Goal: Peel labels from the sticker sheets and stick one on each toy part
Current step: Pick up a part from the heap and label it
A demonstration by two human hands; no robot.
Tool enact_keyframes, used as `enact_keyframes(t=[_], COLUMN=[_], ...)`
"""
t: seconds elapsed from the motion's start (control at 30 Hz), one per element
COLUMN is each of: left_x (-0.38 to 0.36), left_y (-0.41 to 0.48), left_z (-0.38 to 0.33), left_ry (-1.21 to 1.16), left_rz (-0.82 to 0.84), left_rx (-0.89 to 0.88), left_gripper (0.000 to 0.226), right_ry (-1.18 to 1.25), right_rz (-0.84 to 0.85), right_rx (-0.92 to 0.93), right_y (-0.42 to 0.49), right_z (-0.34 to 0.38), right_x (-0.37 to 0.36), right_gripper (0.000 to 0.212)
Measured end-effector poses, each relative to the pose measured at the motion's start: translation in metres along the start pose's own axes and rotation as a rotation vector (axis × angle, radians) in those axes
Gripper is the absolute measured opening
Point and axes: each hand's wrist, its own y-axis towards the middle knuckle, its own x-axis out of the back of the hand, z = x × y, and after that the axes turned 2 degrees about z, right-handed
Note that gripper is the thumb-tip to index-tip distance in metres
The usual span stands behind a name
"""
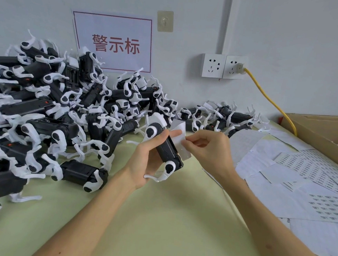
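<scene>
Where two hands meet, left (pixel 147 160) around one toy part (pixel 168 148), right (pixel 209 149) pinching one sticker strip (pixel 179 125).

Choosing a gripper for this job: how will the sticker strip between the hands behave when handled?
Probably floppy: the sticker strip looks paper-thin, and the left hand and right hand both steady it against the toy part. Likely near weightless, so apt to slide, like the sticker sheets lying overlapped nearby.

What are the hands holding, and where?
The left hand grips a toy round its black body; the right hand pinches a sticker strip by its edge.
</scene>
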Motion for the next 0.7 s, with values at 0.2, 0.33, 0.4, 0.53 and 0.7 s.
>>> enact_keyframes(t=[0.2, 0.33, 0.4, 0.53, 0.7], left_x=[-0.002, -0.001, 0.000, -0.001, 0.000], left_y=[0.002, 0.002, 0.002, 0.003, 0.004], left_z=[0.003, 0.003, 0.002, 0.000, -0.001], left_ry=[0.074, 0.064, 0.066, 0.041, -0.038], left_rz=[-0.030, -0.028, -0.045, -0.061, -0.069], left_rx=[-0.026, -0.033, -0.045, -0.063, -0.018], left_gripper=[0.052, 0.054, 0.056, 0.055, 0.057], right_ry=[-0.030, 0.056, 0.161, 0.271, 0.352], right_rz=[-0.026, 0.019, 0.068, 0.091, -0.043], right_rx=[-0.017, -0.045, -0.067, -0.142, -0.206], right_y=[0.001, 0.002, 0.003, 0.005, 0.009], right_z=[0.002, 0.003, 0.003, 0.002, -0.001], right_x=[0.000, 0.002, 0.004, 0.005, 0.011], right_gripper=[0.018, 0.017, 0.016, 0.014, 0.015])
